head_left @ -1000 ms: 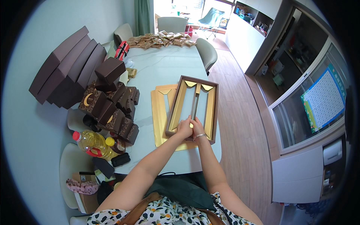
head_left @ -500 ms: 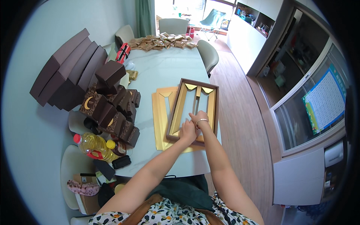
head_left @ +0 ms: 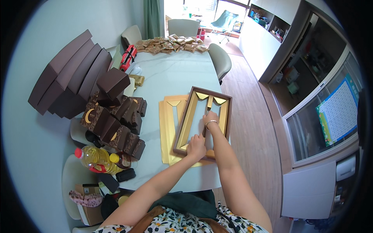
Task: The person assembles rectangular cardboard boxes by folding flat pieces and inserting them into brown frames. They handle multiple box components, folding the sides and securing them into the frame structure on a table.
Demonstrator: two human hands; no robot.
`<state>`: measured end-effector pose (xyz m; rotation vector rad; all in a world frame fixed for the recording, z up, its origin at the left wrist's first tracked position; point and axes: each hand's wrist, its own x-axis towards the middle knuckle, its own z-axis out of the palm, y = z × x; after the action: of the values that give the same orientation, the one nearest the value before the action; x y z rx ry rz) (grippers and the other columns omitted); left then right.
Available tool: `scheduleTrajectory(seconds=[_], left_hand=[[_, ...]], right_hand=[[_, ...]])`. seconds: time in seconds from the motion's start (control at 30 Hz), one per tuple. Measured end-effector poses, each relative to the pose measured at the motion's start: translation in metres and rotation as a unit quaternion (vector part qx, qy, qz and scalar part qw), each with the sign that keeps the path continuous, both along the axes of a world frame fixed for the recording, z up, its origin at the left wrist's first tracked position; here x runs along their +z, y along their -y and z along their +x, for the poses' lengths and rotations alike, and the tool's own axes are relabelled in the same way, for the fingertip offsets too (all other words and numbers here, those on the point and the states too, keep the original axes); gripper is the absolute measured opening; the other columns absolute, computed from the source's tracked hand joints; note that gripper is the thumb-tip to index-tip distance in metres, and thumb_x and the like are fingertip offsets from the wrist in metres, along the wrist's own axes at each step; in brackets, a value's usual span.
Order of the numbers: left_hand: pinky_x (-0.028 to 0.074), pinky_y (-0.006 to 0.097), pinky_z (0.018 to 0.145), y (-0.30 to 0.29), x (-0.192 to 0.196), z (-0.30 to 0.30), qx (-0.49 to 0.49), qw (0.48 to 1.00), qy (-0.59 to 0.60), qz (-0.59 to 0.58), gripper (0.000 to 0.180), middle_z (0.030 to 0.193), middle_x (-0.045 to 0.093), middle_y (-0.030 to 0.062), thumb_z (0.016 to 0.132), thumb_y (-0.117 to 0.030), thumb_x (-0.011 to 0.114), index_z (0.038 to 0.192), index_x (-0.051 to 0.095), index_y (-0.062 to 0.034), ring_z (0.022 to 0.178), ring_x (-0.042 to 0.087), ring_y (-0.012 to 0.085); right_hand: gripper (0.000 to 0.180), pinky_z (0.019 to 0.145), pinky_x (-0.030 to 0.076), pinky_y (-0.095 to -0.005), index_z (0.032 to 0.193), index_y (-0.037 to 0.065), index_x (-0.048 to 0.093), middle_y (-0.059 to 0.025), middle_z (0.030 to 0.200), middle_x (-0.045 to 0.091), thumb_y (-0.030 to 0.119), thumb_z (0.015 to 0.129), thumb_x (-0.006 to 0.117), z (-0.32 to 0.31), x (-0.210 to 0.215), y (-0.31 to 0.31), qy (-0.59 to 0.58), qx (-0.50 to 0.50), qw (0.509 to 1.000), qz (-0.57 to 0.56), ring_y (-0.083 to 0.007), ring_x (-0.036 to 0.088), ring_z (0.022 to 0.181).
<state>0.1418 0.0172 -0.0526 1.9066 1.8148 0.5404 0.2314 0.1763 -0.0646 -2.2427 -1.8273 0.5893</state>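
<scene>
A shallow dark brown box (head_left: 229,116) lies at a slant on the table's right side, with a gold cardboard insert (head_left: 185,126) folded inside it. My right hand (head_left: 211,119), with a bracelet at the wrist, is closed on the insert's narrow middle strip, about halfway up the box. Nearer to me, my left hand (head_left: 196,146) is closed on the lower part of that strip; its fingertips are partly hidden. Partly under the box, more flat gold cardboard (head_left: 166,132) rests on the table.
Small patterned dark brown boxes (head_left: 112,128) are piled at the left, beside large stacked brown boxes (head_left: 70,73). An oil bottle (head_left: 95,157) stands near left. Several small gold packets (head_left: 171,44) cover the table's far end. A chair (head_left: 220,62) stands at the far right.
My right hand has slid farther up the middle strip, away from my left hand, which stays near the box's near end. The whole view has shifted slightly.
</scene>
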Motion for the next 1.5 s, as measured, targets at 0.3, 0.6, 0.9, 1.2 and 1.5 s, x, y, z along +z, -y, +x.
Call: scheduleTrajectory(seconds=[0.3, 0.6, 0.9, 1.2, 1.5], left_hand=[[0.050, 0.043, 0.083, 0.000, 0.003, 0.000, -0.017, 1.000, -0.011, -0.021, 0.043, 0.102, 0.053, 0.0170, 0.076, -0.007, 0.065, 0.114, 0.048, 0.0018, 0.100, 0.055, 0.0329], [0.050, 0.044, 0.081, -0.002, -0.005, -0.003, -0.023, 1.000, 0.002, 0.005, 0.047, 0.103, 0.052, 0.0179, 0.075, -0.011, 0.066, 0.115, 0.046, 0.0023, 0.099, 0.054, 0.0341], [0.051, 0.041, 0.079, -0.002, -0.004, -0.003, -0.028, 0.999, -0.017, -0.003, 0.045, 0.104, 0.053, 0.0171, 0.075, -0.008, 0.065, 0.115, 0.046, 0.0029, 0.100, 0.055, 0.0318], [0.048, 0.042, 0.081, 0.001, -0.004, 0.000, -0.025, 0.999, -0.026, 0.014, 0.043, 0.102, 0.055, 0.0149, 0.077, -0.014, 0.067, 0.112, 0.048, 0.0002, 0.099, 0.055, 0.0300], [0.039, 0.041, 0.084, 0.001, -0.009, -0.004, -0.008, 0.997, -0.060, 0.048, 0.045, 0.100, 0.056, 0.0122, 0.078, -0.028, 0.070, 0.110, 0.051, -0.0034, 0.097, 0.055, 0.0267]], right_hand=[[0.047, 0.087, 0.052, -0.0405, 0.105, 0.001, 0.068, -0.0195, 0.110, 0.066, 0.041, 0.081, 0.063, 0.012, 0.007, -0.068, 0.016, -0.052, 0.998, 0.008, -0.0324, 0.064, 0.103], [0.044, 0.088, 0.052, -0.0371, 0.110, 0.004, 0.067, -0.0159, 0.116, 0.065, 0.038, 0.083, 0.065, 0.006, 0.029, -0.092, 0.042, -0.028, 0.998, -0.035, -0.0292, 0.063, 0.105], [0.035, 0.086, 0.053, -0.0374, 0.106, 0.005, 0.069, -0.0155, 0.112, 0.066, 0.032, 0.085, 0.058, 0.003, 0.028, -0.099, 0.049, -0.034, 0.998, -0.022, -0.0290, 0.064, 0.104], [0.046, 0.087, 0.052, -0.0421, 0.111, 0.001, 0.063, -0.0184, 0.114, 0.065, 0.041, 0.088, 0.059, 0.011, 0.014, -0.073, 0.040, -0.002, 0.999, -0.027, -0.0330, 0.063, 0.105], [0.043, 0.083, 0.046, -0.0462, 0.115, -0.001, 0.049, -0.0219, 0.112, 0.052, 0.021, 0.082, 0.065, 0.070, 0.012, 0.123, 0.037, -0.011, 0.924, 0.381, -0.0399, 0.054, 0.103]])
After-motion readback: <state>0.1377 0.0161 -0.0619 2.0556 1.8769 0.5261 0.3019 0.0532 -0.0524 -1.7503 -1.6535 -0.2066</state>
